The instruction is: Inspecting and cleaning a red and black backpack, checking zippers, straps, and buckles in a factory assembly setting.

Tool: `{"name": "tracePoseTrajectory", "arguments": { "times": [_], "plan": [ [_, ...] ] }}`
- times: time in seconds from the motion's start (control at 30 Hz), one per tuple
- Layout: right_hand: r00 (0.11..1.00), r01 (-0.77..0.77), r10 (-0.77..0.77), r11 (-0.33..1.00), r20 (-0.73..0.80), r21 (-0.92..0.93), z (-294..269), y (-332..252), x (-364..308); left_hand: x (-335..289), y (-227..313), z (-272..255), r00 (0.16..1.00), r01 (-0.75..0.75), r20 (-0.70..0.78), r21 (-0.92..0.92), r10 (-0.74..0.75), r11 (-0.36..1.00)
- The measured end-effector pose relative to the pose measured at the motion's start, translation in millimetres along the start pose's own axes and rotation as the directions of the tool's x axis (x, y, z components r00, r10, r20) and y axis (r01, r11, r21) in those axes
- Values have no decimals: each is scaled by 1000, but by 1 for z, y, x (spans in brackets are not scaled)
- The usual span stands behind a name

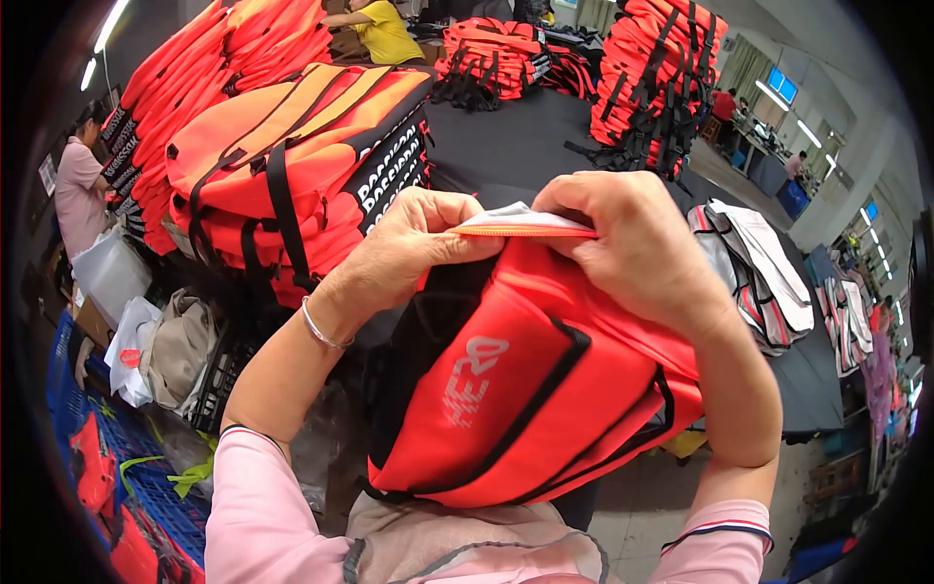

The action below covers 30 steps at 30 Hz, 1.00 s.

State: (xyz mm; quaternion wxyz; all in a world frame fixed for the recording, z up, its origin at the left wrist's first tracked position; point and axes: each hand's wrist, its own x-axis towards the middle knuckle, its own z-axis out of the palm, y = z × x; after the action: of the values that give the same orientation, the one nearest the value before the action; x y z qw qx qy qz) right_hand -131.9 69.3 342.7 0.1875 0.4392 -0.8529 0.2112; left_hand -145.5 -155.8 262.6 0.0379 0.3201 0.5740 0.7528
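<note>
A red and black backpack (506, 380) with pale lettering leans against my body, its top toward the table. Both hands grip its upper edge, where an orange zipper (525, 231) runs beside a strip of whitish lining (520, 214). My left hand (428, 229) pinches the left end of this edge between thumb and fingers, a bracelet on its wrist. At the right end, my right hand (628, 248) has its fingers curled over the zipper edge, thumb beneath. The backpack's far side is hidden.
On the dark table (506, 146) stand piles of orange-red bags (292, 175), with another tall stack (652, 88) at the back right. White bags (754, 273) lie to the right. Blue crates (146, 487) hold red pieces at lower left. Other people (389, 34) work nearby.
</note>
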Motion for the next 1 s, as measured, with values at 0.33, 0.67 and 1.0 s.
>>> {"name": "tracePoseTrajectory", "arguments": {
  "times": [0.33, 0.67, 1.0],
  "plan": [
    [857, -496, 69, 381, 511, 781, -15, -12, -12, -7, -46, 4, 924, 232, 380, -649, 45, 724],
    [754, -628, 473, 314, 456, 712, -18, 0, -22, 16, -21, 16, 917, 281, 387, -446, -101, 850],
    [864, -493, 427, 605, 268, 626, -15, 16, -9, 5, -17, 40, 979, 196, 171, -605, -114, 772]
  ]
}}
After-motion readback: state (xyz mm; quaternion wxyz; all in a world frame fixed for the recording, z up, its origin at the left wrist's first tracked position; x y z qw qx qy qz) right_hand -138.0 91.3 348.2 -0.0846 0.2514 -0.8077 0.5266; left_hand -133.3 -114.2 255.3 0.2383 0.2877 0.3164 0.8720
